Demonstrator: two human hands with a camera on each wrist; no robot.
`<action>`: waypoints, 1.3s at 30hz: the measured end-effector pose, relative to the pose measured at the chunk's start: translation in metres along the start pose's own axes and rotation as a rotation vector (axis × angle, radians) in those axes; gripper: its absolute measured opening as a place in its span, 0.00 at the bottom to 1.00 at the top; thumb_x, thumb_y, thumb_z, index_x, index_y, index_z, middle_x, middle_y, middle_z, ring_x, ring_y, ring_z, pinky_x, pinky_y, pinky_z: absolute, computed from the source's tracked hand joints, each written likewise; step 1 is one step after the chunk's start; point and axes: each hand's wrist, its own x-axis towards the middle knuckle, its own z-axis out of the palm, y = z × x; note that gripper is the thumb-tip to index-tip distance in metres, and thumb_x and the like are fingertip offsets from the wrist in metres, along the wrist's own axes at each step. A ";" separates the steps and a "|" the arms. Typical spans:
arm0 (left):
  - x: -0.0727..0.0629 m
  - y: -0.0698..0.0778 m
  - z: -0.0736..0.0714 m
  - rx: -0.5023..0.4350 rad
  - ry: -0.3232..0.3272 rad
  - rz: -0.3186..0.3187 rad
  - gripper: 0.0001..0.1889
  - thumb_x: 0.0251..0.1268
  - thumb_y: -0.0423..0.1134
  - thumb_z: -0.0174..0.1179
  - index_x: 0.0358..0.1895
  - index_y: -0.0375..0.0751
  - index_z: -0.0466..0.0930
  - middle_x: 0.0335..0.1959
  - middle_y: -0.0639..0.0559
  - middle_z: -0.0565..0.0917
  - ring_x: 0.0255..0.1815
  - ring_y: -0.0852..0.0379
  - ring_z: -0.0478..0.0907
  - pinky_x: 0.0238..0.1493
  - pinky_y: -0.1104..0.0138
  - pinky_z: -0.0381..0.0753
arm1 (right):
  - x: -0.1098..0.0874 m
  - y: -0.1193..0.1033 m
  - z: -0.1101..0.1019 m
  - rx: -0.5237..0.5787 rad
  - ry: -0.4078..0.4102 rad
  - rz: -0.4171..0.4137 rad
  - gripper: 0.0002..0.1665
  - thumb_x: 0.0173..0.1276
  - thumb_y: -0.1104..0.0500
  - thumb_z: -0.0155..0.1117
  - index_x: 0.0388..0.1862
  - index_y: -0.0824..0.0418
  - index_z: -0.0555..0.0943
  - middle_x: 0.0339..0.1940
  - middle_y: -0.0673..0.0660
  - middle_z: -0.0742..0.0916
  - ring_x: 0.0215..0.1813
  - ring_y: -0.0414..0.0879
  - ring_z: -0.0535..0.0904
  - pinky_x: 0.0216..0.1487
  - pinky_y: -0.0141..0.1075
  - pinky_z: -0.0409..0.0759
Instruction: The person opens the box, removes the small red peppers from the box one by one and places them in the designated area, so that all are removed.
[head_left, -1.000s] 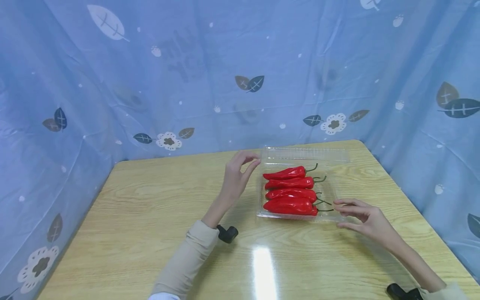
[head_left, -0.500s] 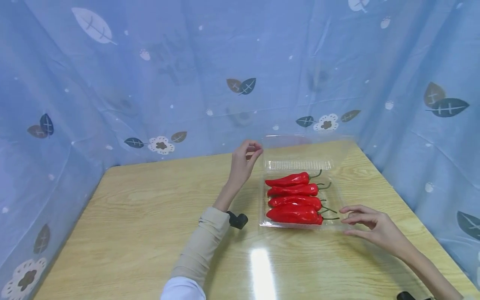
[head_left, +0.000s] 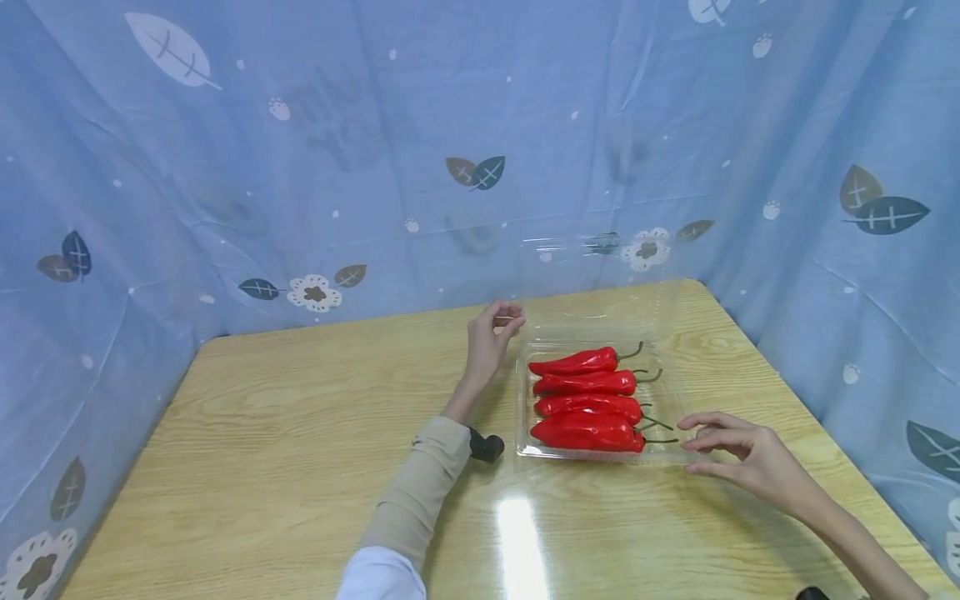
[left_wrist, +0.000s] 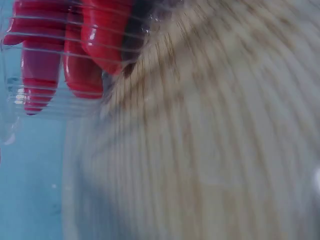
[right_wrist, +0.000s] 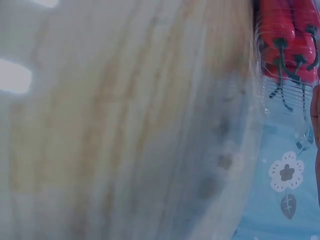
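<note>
Fingers of the right hand (head_left: 753,458) are bent and set apart from the thumb, close to the front right corner of a clear plastic box (head_left: 540,454). Those of the left hand (head_left: 489,342) curl in near the thumb at the box's back left, beside its lid; whether they pinch the thin edge I cannot tell, the plastic being so hard to make out. The box sits on the worktop (head_left: 300,433) between the two hands, with its transparent lid (head_left: 592,283) raised at the back. Inside, glossy red peppers (head_left: 585,406) lie side by side, stems to the right.

Only the head view takes in both hands whole. The left wrist view shows pepper tips through a ribbed clear wall; the right wrist view gives the green stems (right_wrist: 280,43) instead, plus a sliver of finger at its margin. Further out, a beige sleeve (head_left: 420,492) covers the left forearm, a black device (head_left: 487,448) juts by that wrist, and a blue leaf-printed curtain (head_left: 337,125) hangs behind.
</note>
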 end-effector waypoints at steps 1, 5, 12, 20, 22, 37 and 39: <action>0.000 0.000 0.000 -0.010 0.008 -0.014 0.10 0.58 0.25 0.64 0.43 0.26 0.82 0.35 0.36 0.85 0.35 0.43 0.85 0.36 0.64 0.85 | 0.000 -0.001 0.000 0.000 0.001 0.003 0.19 0.41 0.75 0.76 0.33 0.61 0.87 0.46 0.54 0.84 0.43 0.31 0.79 0.29 0.27 0.73; -0.003 -0.003 0.003 -0.084 0.016 -0.104 0.13 0.58 0.22 0.62 0.47 0.24 0.82 0.38 0.33 0.84 0.38 0.38 0.84 0.37 0.59 0.85 | 0.000 -0.003 0.001 -0.019 0.019 0.006 0.19 0.40 0.75 0.77 0.33 0.60 0.88 0.46 0.54 0.84 0.38 0.34 0.79 0.27 0.28 0.70; -0.009 -0.005 0.005 -0.195 -0.038 -0.272 0.17 0.62 0.22 0.57 0.55 0.20 0.75 0.45 0.25 0.80 0.44 0.33 0.81 0.42 0.63 0.84 | -0.003 -0.004 0.002 -0.011 0.023 0.045 0.18 0.41 0.75 0.76 0.34 0.63 0.87 0.47 0.53 0.84 0.38 0.35 0.79 0.33 0.21 0.74; -0.011 -0.007 0.005 -0.167 -0.061 -0.510 0.17 0.63 0.23 0.57 0.56 0.21 0.75 0.47 0.31 0.81 0.42 0.48 0.83 0.42 0.69 0.83 | -0.002 -0.001 -0.009 0.138 -0.120 0.043 0.18 0.49 0.77 0.72 0.41 0.67 0.86 0.61 0.48 0.77 0.48 0.35 0.82 0.46 0.22 0.77; -0.011 -0.007 0.005 -0.202 -0.081 -0.560 0.16 0.64 0.24 0.56 0.55 0.21 0.76 0.48 0.31 0.81 0.38 0.55 0.81 0.41 0.72 0.82 | -0.001 0.001 -0.013 0.170 -0.156 0.044 0.18 0.50 0.77 0.70 0.42 0.68 0.85 0.65 0.46 0.74 0.49 0.36 0.82 0.47 0.23 0.78; -0.010 -0.001 -0.005 -0.233 -0.213 -0.679 0.20 0.71 0.31 0.53 0.63 0.26 0.70 0.56 0.33 0.78 0.54 0.47 0.79 0.41 0.72 0.76 | 0.026 0.008 -0.041 0.198 -0.398 -0.006 0.26 0.50 0.70 0.74 0.51 0.73 0.80 0.72 0.36 0.66 0.63 0.28 0.69 0.51 0.25 0.77; -0.010 0.000 -0.004 -0.225 -0.219 -0.666 0.20 0.71 0.32 0.53 0.63 0.26 0.69 0.57 0.33 0.77 0.55 0.47 0.79 0.43 0.71 0.77 | 0.028 0.010 -0.042 0.225 -0.442 -0.015 0.28 0.50 0.70 0.74 0.52 0.74 0.79 0.72 0.35 0.64 0.64 0.27 0.68 0.52 0.25 0.76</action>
